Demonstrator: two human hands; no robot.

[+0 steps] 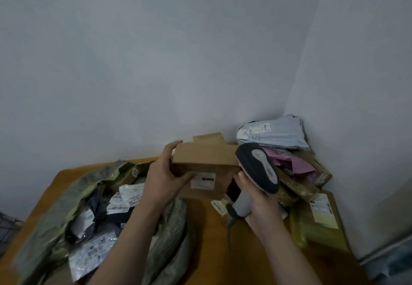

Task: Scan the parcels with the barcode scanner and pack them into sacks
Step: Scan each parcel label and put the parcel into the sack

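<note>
My left hand [163, 174] grips a brown cardboard parcel [207, 162] by its left side, holding it above the table with a white label facing me. My right hand [259, 200] grips the handle of a grey and black barcode scanner [258, 168], whose head sits right beside the parcel's right edge. A green woven sack [66, 197] lies open at the left on the table, with several bagged parcels [104, 213] inside its mouth.
The orange table [214, 240] stands in a corner of white walls. A heap of parcels fills the far right corner: a pale blue mailer [274, 133], a pink bag [296, 164], taped brown boxes [321, 215]. The scanner's cable [230, 224] hangs down.
</note>
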